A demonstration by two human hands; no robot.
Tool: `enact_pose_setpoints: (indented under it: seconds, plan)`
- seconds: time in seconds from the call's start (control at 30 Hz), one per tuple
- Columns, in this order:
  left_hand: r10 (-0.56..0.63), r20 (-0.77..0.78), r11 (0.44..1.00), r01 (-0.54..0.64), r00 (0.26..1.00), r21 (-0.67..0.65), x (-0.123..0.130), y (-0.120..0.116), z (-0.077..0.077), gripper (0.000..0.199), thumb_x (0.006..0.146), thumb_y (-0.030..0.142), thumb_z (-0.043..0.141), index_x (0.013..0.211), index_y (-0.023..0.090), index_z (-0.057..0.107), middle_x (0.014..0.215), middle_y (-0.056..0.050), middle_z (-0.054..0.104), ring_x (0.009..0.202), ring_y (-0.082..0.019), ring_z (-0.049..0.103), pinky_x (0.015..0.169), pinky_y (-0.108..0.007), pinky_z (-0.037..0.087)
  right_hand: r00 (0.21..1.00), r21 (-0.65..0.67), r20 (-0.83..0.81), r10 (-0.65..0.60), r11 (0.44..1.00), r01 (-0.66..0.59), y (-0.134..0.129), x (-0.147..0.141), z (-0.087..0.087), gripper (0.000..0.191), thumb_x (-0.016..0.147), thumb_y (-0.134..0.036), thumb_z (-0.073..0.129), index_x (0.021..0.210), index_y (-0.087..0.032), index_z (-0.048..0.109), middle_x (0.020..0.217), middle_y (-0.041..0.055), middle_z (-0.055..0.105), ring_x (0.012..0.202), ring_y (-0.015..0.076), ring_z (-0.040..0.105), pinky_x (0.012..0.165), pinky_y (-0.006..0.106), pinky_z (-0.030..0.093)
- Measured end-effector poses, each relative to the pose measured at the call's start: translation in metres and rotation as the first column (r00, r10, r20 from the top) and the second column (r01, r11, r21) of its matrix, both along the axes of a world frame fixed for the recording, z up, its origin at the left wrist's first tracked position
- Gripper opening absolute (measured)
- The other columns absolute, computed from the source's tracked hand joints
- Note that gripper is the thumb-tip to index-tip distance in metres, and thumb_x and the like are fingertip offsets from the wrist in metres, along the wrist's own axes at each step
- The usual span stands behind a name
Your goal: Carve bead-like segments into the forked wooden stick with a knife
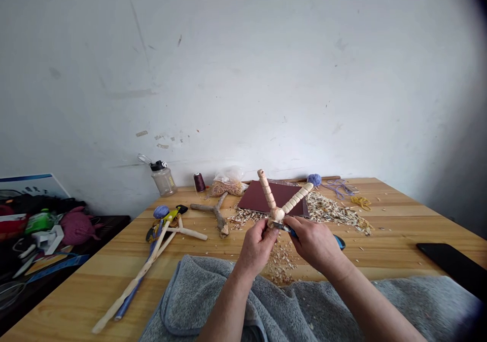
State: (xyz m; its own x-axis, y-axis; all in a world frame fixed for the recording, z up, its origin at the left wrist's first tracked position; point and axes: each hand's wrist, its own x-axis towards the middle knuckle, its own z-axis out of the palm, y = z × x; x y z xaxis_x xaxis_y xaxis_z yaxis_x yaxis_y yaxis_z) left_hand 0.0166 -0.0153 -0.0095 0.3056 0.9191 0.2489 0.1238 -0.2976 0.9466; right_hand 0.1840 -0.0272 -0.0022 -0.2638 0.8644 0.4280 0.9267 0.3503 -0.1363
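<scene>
Left hand (256, 248), fingers (267, 234) curled around the base of a carved wooden fork (277, 212), held up clear of the tabletop (399, 235) for steady access. Right hand (314, 241), fingers (294, 224) pressed together on a blue-handled carving knife (292, 233), blade braced at the fork's base — above scattered wood shavings (327, 212).

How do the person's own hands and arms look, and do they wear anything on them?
The left hand and right hand are bare, without gloves, and no rings show. The left forearm and right forearm are bare too, with no sleeve, watch or bracelet in view.
</scene>
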Motion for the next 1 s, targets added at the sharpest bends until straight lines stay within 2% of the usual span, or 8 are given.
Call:
enact_pose_setpoints:
  seconds: [0.23, 0.4, 0.6, 0.67, 0.73, 0.8, 0.9, 1.0]
  plan:
    - [0.119, -0.196, 0.986, -0.092, 0.973, 0.141, 0.002, 0.000, 0.000, 0.022, 0.086, 0.037, 0.046, 0.084, 0.018, 0.057, 0.063, 0.002, 0.051, 0.058, -0.011, 0.044, 0.054, -0.022, 0.031, 0.995, -0.087, 0.054, -0.084, 0.992, 0.088, 0.000, -0.005, 0.000, 0.020, 0.083, -0.016, 0.042, 0.096, -0.025, 0.054, 0.083, -0.0004, 0.066, 0.070, 0.0139, 0.060, 0.053, 0.024, 0.026]
    - [0.233, -0.309, 0.952, -0.151, 0.922, 0.267, 0.009, -0.004, -0.002, 0.017, 0.087, 0.028, 0.043, 0.091, 0.019, 0.057, 0.081, -0.005, 0.064, 0.075, -0.018, 0.056, 0.065, -0.026, 0.038, 0.974, -0.081, 0.083, -0.210, 0.973, 0.216, -0.002, -0.016, -0.003, 0.023, 0.084, -0.015, 0.041, 0.101, -0.024, 0.053, 0.083, 0.0022, 0.065, 0.069, 0.0169, 0.061, 0.050, 0.025, 0.024]
    - [0.413, -0.413, 0.892, -0.268, 0.812, 0.364, 0.020, -0.011, -0.009, 0.019, 0.086, 0.022, 0.039, 0.096, 0.019, 0.055, 0.088, -0.011, 0.065, 0.080, -0.023, 0.060, 0.068, -0.031, 0.040, 0.973, -0.091, -0.042, -0.228, 0.970, 0.224, 0.001, -0.023, -0.010, 0.022, 0.082, -0.013, 0.041, 0.097, -0.022, 0.055, 0.083, 0.0048, 0.065, 0.070, 0.0180, 0.062, 0.053, 0.024, 0.029]
    - [0.431, -0.367, 0.888, -0.315, 0.825, 0.335, 0.022, -0.012, -0.011, 0.020, 0.086, 0.023, 0.039, 0.097, 0.018, 0.055, 0.088, -0.011, 0.065, 0.080, -0.023, 0.060, 0.068, -0.031, 0.040, 0.970, -0.108, -0.210, -0.126, 0.989, 0.105, 0.004, -0.023, -0.014, 0.020, 0.081, -0.013, 0.042, 0.095, -0.021, 0.055, 0.083, 0.0048, 0.066, 0.072, 0.0167, 0.061, 0.057, 0.024, 0.033]
    - [0.368, -0.260, 0.921, -0.310, 0.893, 0.238, 0.023, -0.011, -0.011, 0.020, 0.087, 0.029, 0.041, 0.094, 0.018, 0.056, 0.081, -0.008, 0.063, 0.072, -0.019, 0.058, 0.063, -0.028, 0.040, 0.898, -0.122, -0.439, -0.002, 0.991, -0.058, 0.008, -0.021, -0.017, 0.014, 0.081, -0.019, 0.044, 0.090, -0.020, 0.055, 0.075, 0.0027, 0.065, 0.068, 0.0149, 0.059, 0.059, 0.023, 0.037]
    - [0.250, -0.106, 0.967, -0.242, 0.963, 0.082, 0.021, -0.009, -0.010, 0.024, 0.086, 0.039, 0.043, 0.088, 0.018, 0.055, 0.067, -0.002, 0.057, 0.057, -0.014, 0.052, 0.054, -0.024, 0.038, 0.741, -0.159, -0.671, 0.026, 0.971, -0.177, 0.012, -0.016, -0.016, 0.013, 0.083, -0.030, 0.044, 0.088, -0.020, 0.052, 0.061, -0.0019, 0.058, 0.056, 0.0130, 0.055, 0.054, 0.023, 0.038]
    - [0.123, 0.109, 0.988, -0.112, 0.986, -0.107, 0.015, -0.007, -0.005, 0.033, 0.083, 0.049, 0.046, 0.088, 0.017, 0.053, 0.061, 0.004, 0.047, 0.045, -0.007, 0.040, 0.043, -0.019, 0.031, 0.512, -0.232, -0.853, -0.098, 0.951, -0.205, 0.015, -0.005, -0.010, 0.025, 0.081, -0.044, 0.045, 0.091, -0.021, 0.046, 0.051, -0.0078, 0.048, 0.042, 0.0117, 0.049, 0.044, 0.022, 0.038]
    - [0.098, 0.190, 0.986, -0.070, 0.977, -0.149, 0.010, -0.006, 0.000, 0.035, 0.080, 0.050, 0.051, 0.091, 0.017, 0.053, 0.064, 0.005, 0.047, 0.046, -0.006, 0.038, 0.041, -0.017, 0.028, 0.575, -0.270, -0.806, -0.138, 0.951, -0.149, 0.014, 0.004, -0.002, 0.023, 0.078, -0.043, 0.048, 0.087, -0.022, 0.043, 0.054, -0.0072, 0.051, 0.043, 0.0128, 0.053, 0.043, 0.023, 0.039]
